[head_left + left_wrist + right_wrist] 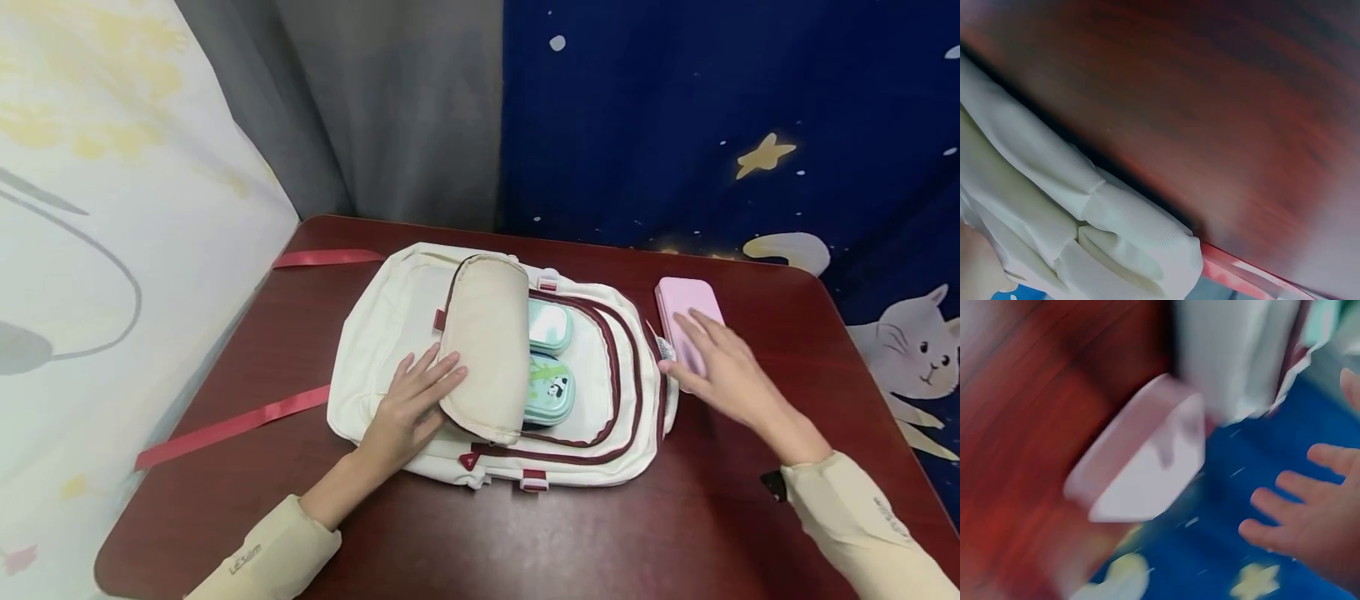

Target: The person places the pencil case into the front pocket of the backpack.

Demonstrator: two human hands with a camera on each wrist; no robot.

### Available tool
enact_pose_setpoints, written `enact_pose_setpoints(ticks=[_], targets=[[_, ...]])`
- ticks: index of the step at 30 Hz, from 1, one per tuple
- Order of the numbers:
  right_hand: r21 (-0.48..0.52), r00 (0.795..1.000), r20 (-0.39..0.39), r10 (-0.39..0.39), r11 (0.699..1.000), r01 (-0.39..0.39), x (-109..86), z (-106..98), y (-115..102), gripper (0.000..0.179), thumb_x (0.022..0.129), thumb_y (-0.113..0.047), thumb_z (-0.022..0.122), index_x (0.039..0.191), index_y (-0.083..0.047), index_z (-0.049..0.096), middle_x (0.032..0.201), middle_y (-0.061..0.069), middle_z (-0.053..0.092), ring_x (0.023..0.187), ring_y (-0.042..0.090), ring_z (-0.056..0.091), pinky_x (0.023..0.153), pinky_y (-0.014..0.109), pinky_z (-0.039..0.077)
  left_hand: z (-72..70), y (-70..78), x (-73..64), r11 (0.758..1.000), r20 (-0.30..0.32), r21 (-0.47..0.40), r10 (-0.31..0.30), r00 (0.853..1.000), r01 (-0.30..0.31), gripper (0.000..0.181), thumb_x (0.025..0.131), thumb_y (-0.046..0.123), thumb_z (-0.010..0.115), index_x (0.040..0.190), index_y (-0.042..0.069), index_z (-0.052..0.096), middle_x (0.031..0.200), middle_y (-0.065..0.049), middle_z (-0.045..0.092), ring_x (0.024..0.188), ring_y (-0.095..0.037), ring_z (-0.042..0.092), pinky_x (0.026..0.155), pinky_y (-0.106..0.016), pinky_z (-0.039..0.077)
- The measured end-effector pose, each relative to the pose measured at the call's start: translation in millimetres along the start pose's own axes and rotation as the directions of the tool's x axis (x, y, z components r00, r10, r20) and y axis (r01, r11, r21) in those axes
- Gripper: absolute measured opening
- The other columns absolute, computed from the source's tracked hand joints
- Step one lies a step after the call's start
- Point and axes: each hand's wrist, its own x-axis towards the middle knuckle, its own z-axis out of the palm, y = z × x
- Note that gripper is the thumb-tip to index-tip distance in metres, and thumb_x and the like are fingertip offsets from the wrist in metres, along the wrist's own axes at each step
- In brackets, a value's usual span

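A white backpack with dark red trim lies on the table, its front pocket partly unzipped and the beige pocket flap folded back. My left hand rests its fairly straight fingers on the flap's left edge. Inside the pocket sit two mint-green cases, a plain one and one with a panda picture. To the right of the bag is a pink pencil case. Above it my right hand hovers with fingers spread; the right wrist view has this hand apart from the case.
The dark red wooden table carries everything. Red straps trail from the backpack toward the left edge. Behind the table hang a grey curtain and a blue one with stars. A pale printed curtain hangs at the left.
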Motion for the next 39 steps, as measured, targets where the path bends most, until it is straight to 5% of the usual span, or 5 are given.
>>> enact_pose_setpoints(ticks=[8,15,25,31,39], targets=[[-0.069,0.953,0.136,0.270,0.962,-0.262,1.4,14,40,0.083,0.087,-0.052,0.053,0.140,0.007,0.030,0.135,0.044,0.023,0.118,0.063,0.026,0.089,0.071,0.023,-5.1,-3.1,-1.1,0.998,0.068,0.054,0.040,0.997,-0.044,0.060,0.072,0.004,0.060,0.132,0.006,0.053,0.136,-0.010,0.049,0.127,-0.038,0.038,0.098,-0.062,0.025],[-0.039,0.923,0.175,0.342,0.939,-0.341,4.9,22,50,0.071,0.095,-0.046,0.038,0.138,0.011,0.031,0.136,0.045,0.018,0.114,0.064,0.029,0.091,0.067,0.025,-3.9,-5.2,-1.5,0.996,0.072,0.062,0.058,0.996,-0.062,0.054,0.079,0.014,0.055,0.132,0.004,0.052,0.137,-0.012,0.048,0.127,-0.039,0.037,0.098,-0.062,0.024],[-0.126,0.839,0.225,0.496,0.868,-0.479,6.8,30,51,0.100,0.082,-0.066,0.047,0.148,-0.003,0.007,0.132,0.051,0.009,0.103,0.067,0.032,0.074,0.070,0.034,-4.7,-7.7,-1.1,0.995,0.081,0.063,0.068,0.994,-0.073,0.056,0.078,0.011,0.055,0.133,0.003,0.051,0.138,-0.012,0.046,0.128,-0.039,0.036,0.099,-0.062,0.023],[-0.076,0.874,0.158,0.459,0.889,-0.452,1.2,31,56,0.097,0.080,-0.055,0.058,0.147,-0.001,0.014,0.125,0.047,0.021,0.097,0.062,0.033,0.069,0.066,0.035,-2.9,-6.5,-2.9,0.996,0.050,0.066,0.053,0.997,-0.056,0.045,0.087,0.009,0.043,0.130,0.005,0.054,0.135,-0.011,0.050,0.126,-0.036,0.040,0.099,-0.059,0.025],[0.036,0.938,-0.093,0.333,0.943,-0.331,-4.6,3,54,0.081,0.073,-0.030,0.070,0.139,0.001,0.036,0.131,0.038,0.027,0.102,0.055,0.030,0.078,0.059,0.028,-0.5,-4.1,-2.5,0.997,0.033,0.063,0.047,0.998,-0.049,0.043,0.089,0.007,0.041,0.129,0.006,0.056,0.133,-0.010,0.052,0.125,-0.035,0.043,0.098,-0.059,0.026]])
